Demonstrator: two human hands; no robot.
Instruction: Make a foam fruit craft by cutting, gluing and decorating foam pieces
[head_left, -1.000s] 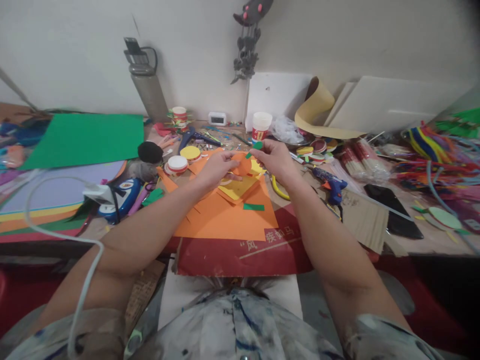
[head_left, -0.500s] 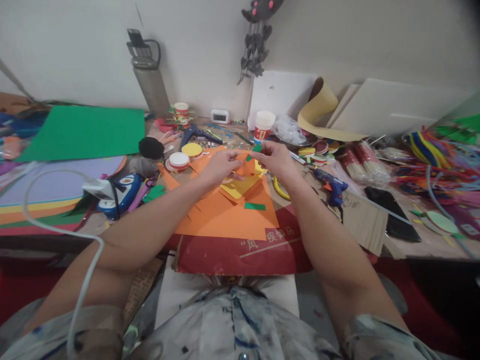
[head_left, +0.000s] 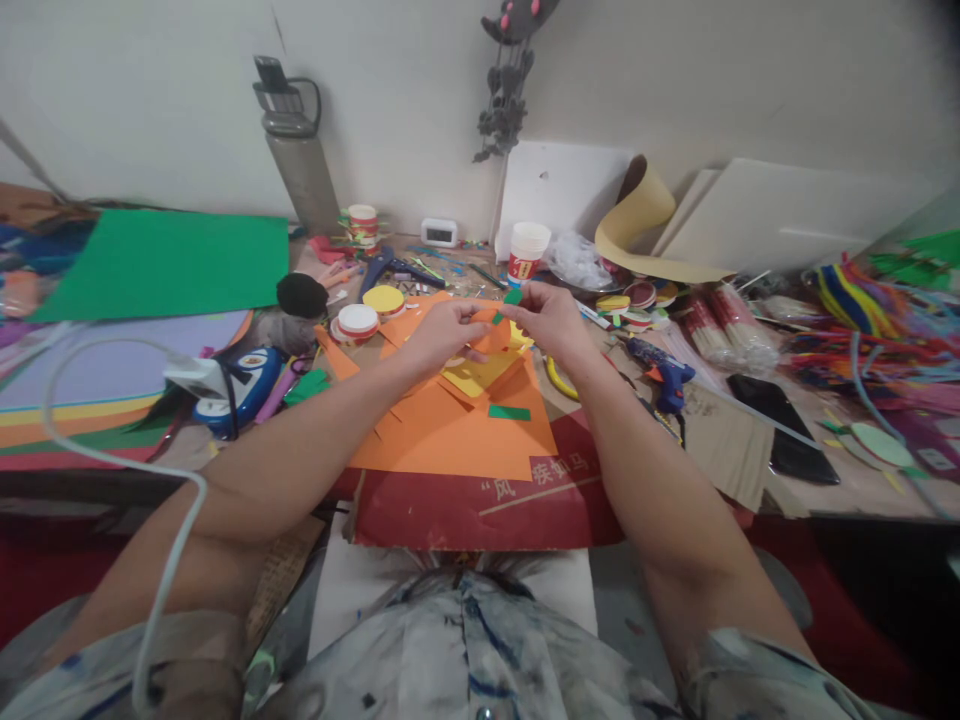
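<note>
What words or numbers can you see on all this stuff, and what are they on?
"“风 疾如马", on the red board; an arm may hide more.
White-rimmed cup: writing too small.
Small white clock: display unreadable.
Brown cardboard below: print too blurred.

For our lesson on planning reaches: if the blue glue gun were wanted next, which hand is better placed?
Right, probably. The blue glue gun lies outside the right forearm, so the left hand would have to cross over. The right hand holds a small green piece, though, to put down first.
</note>
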